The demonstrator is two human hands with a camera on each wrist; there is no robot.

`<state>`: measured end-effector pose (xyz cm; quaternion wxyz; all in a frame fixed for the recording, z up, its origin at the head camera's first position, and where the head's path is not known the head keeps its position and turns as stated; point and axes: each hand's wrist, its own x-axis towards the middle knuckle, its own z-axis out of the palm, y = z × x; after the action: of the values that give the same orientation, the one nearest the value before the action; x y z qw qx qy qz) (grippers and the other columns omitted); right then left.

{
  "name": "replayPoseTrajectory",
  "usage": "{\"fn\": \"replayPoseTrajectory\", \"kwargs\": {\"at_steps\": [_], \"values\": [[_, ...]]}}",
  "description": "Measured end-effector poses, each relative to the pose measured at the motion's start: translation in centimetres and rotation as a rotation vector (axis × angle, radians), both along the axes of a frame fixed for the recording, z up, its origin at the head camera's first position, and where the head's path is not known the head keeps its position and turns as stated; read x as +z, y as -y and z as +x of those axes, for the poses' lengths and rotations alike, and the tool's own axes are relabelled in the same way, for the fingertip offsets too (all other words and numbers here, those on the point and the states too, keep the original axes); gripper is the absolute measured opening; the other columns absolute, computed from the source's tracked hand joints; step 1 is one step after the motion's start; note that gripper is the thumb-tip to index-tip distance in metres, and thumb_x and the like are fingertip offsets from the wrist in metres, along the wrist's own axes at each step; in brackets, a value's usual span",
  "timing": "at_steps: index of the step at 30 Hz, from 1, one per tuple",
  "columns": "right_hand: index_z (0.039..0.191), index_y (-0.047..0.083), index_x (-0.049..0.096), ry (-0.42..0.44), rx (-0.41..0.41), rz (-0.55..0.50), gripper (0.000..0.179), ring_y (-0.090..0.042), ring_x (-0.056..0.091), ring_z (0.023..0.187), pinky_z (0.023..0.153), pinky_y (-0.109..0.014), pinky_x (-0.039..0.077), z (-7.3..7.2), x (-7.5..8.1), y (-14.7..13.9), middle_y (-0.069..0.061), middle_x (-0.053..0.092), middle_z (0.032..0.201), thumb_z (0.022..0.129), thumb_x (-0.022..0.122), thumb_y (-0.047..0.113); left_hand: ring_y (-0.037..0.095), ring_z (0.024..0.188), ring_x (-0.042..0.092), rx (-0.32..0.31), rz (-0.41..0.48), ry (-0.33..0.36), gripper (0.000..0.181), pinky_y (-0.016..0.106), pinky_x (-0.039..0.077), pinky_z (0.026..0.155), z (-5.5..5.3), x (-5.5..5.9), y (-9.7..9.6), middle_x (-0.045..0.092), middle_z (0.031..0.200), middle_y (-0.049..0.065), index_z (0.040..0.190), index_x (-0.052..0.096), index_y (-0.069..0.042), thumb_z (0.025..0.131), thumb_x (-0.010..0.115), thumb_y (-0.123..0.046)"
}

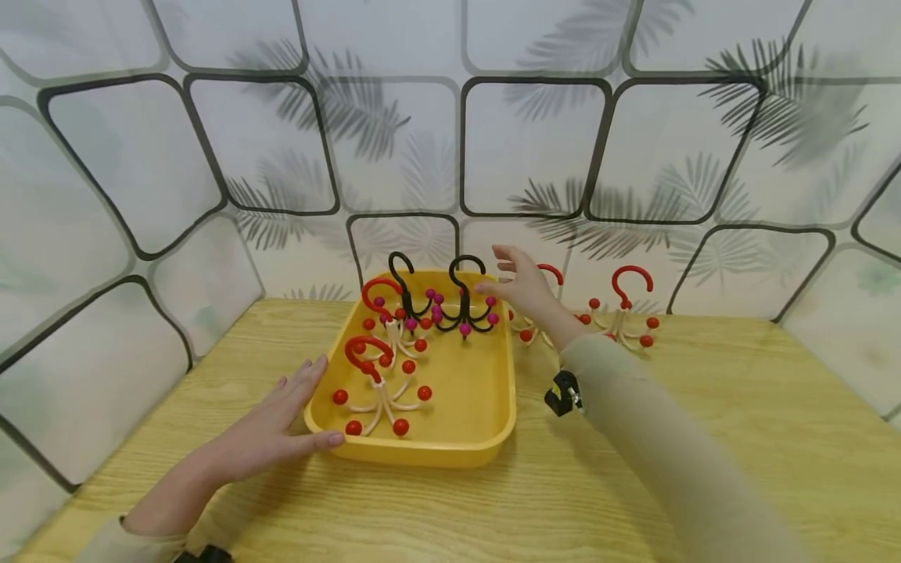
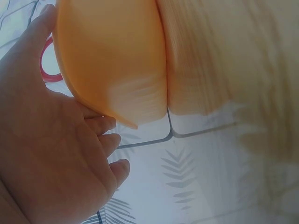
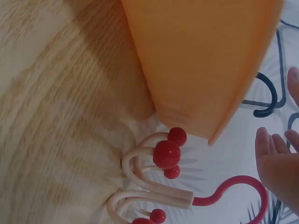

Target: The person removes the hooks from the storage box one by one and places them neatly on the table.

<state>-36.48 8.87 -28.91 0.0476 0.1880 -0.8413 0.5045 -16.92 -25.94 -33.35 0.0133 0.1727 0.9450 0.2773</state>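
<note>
A yellow tray (image 1: 461, 399) on the table contains two black hook hangers with pink balls, one at the back (image 1: 406, 301) and one beside it (image 1: 464, 305). Two cream hangers with red hooks and red balls, the front one (image 1: 381, 395) and the one behind it (image 1: 392, 332), stand along its left side. My left hand (image 1: 263, 438) rests against the tray's front left corner, fingers along the side and thumb on the front rim. Above the back right rim, my right hand (image 1: 528, 291) is held with fingers extended and nothing in it, close to the right black hanger's hook.
Right of the tray, a cream hanger with a red hook (image 1: 551, 272) stands partly hidden by my right wrist; another (image 1: 622, 313) stands farther right. A patterned wall (image 1: 535, 148) rises behind the wooden table (image 1: 746, 399).
</note>
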Motion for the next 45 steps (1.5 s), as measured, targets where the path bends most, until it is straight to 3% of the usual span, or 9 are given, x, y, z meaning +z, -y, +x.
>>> {"fn": "replayPoseTrajectory", "kwargs": {"at_steps": [11,17,22,25,34,45], "values": [[0.155,0.014,0.011,0.083,0.069,0.076,0.097,-0.027,0.022,0.141,0.107,-0.045,0.034,-0.9,-0.5,1.4,-0.007,0.021,0.157,0.083,0.076,0.024,0.039,0.143,0.002,0.005,-0.008,0.004,0.102,0.061,0.003,0.111,0.0,0.0,-0.1,0.007,0.157,0.02,0.154,0.007,-0.009,0.084,0.066,-0.052],[0.152,0.012,0.024,0.053,0.047,0.135,0.077,-0.026,0.034,0.136,0.106,-0.045,0.036,-0.9,-0.1,1.8,-0.009,0.034,0.151,0.09,0.069,0.022,0.039,0.143,0.001,0.009,-0.005,0.005,0.102,0.061,0.003,0.111,0.0,0.1,-0.1,0.007,0.158,0.019,0.154,0.006,-0.009,0.084,0.066,-0.052],[0.142,0.009,0.044,-0.008,0.005,0.166,0.051,-0.028,0.051,0.121,0.095,-0.042,0.047,-0.7,0.2,2.1,-0.013,0.054,0.132,0.095,0.061,0.014,0.039,0.143,0.002,0.008,-0.007,0.002,0.102,0.061,0.003,0.111,0.0,0.1,-0.1,0.008,0.157,0.02,0.154,0.007,-0.008,0.084,0.066,-0.053],[0.139,0.008,0.049,-0.022,-0.01,0.173,0.044,-0.027,0.055,0.115,0.092,-0.04,0.049,-0.7,0.3,2.2,-0.013,0.061,0.124,0.096,0.059,0.014,0.04,0.143,0.002,0.002,-0.003,0.0,0.102,0.061,0.003,0.111,0.0,0.1,-0.1,0.008,0.157,0.02,0.154,0.008,-0.008,0.084,0.066,-0.052],[0.143,0.013,0.045,-0.058,0.02,0.146,0.05,-0.028,0.057,0.108,0.09,-0.041,0.049,-1.1,0.4,2.9,-0.014,0.061,0.121,0.095,0.06,0.018,0.041,0.143,0.002,-0.003,0.008,0.004,0.102,0.06,0.002,0.111,0.1,0.1,-0.1,0.007,0.157,0.021,0.154,0.007,-0.007,0.084,0.067,-0.051],[0.112,0.012,0.056,-0.069,-0.004,0.122,0.023,-0.026,0.059,0.1,0.085,-0.041,0.05,-1.1,0.5,3.2,-0.011,0.062,0.105,0.092,0.065,0.02,0.04,0.143,0.002,-0.007,0.01,-0.004,0.102,0.06,0.002,0.111,0.0,0.0,-0.1,0.008,0.157,0.02,0.154,0.007,-0.007,0.084,0.067,-0.051]]}}
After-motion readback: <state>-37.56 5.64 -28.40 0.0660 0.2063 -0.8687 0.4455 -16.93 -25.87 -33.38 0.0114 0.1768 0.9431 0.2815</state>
